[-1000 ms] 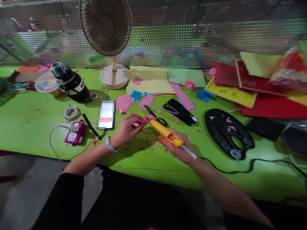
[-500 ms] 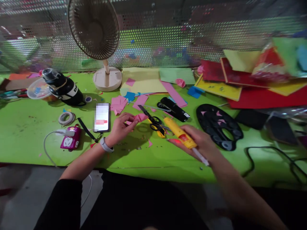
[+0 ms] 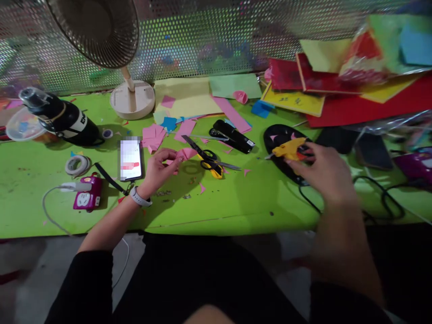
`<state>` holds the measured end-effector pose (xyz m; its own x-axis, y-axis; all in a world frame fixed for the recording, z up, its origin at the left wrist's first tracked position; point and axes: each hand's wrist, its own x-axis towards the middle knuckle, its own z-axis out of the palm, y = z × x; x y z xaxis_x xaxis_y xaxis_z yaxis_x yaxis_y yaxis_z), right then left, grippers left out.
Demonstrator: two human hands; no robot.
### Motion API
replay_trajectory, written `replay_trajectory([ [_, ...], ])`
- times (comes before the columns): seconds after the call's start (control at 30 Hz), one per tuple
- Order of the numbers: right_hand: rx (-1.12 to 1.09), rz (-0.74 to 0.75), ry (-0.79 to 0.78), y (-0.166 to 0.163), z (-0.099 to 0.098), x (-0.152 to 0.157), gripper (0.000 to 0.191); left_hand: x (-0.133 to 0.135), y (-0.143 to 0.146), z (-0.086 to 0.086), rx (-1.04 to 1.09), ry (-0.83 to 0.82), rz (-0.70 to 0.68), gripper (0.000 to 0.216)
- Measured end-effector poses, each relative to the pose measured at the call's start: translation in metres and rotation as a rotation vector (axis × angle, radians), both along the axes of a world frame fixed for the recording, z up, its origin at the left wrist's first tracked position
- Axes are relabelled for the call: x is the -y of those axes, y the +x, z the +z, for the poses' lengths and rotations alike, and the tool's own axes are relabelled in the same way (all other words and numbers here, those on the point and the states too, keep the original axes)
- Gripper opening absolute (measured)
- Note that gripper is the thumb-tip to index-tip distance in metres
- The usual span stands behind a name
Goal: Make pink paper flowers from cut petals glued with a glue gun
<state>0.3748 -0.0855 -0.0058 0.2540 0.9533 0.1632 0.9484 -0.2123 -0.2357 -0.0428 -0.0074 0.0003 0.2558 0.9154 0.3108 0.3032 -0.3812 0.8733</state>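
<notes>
Right hand grips glue gun

Your left hand pinches a small folded pink paper piece, creased, held just above the green table, close beside the scissors. Your right hand grips a yellow glue gun, lying roughly level, nozzle pointing left, body over the black oval tray. A black cord loops on the table near that hand; its join to the gun is hidden.
</notes>
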Motion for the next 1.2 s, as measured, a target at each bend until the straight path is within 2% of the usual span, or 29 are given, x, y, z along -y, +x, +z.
replay_trajectory([
  [0.07,0.124,-0.022,0.119,-0.025,0.011,0.005,0.029,-0.002,0.0,-0.001,-0.016,0.013,0.008,0.015],
  [0.1,0.121,0.047,0.178,-0.043,0.014,0.006,0.025,-0.002,-0.001,-0.002,-0.022,0.018,0.016,0.014],
  [0.13,0.081,0.166,0.23,-0.062,0.017,0.007,0.024,-0.003,-0.001,-0.003,-0.027,0.026,0.027,0.013],
  [0.2,-0.014,0.516,0.275,-0.103,0.016,0.005,0.022,-0.004,-0.001,-0.006,-0.047,0.052,0.05,0.011],
  [0.23,-0.003,0.668,0.238,-0.122,0.014,0.002,0.022,-0.003,-0.001,-0.007,-0.061,0.067,0.06,0.01],
  [0.3,0.076,0.874,0.218,-0.154,0.007,-0.006,0.027,-0.003,-0.001,-0.008,-0.087,0.077,0.064,0.008],
  [0.37,0.152,0.972,0.209,-0.175,0.0,-0.017,0.03,-0.003,-0.001,-0.007,-0.1,0.064,0.06,0.006],
  [0.57,0.173,1.029,0.184,-0.191,-0.012,-0.034,0.02,-0.001,-0.003,0.0,-0.095,-0.043,0.079,0.01],
  [0.73,0.174,1.033,0.188,-0.193,-0.02,-0.033,0.02,0.004,-0.001,0.006,0.061,-0.426,-0.021,0.025],
  [0.87,0.12,0.981,0.232,-0.193,-0.012,-0.028,0.021,0.006,0.003,0.005,0.181,-0.625,-0.053,0.023],
  [1.03,0.027,0.864,0.353,-0.191,0.002,-0.023,0.019,0.01,0.009,0.002,0.308,-0.772,-0.039,0.013],
  [1.2,0.039,0.862,0.407,-0.193,0.0,-0.024,0.017,0.016,0.012,0.001,0.382,-0.898,-0.103,0.018],
])
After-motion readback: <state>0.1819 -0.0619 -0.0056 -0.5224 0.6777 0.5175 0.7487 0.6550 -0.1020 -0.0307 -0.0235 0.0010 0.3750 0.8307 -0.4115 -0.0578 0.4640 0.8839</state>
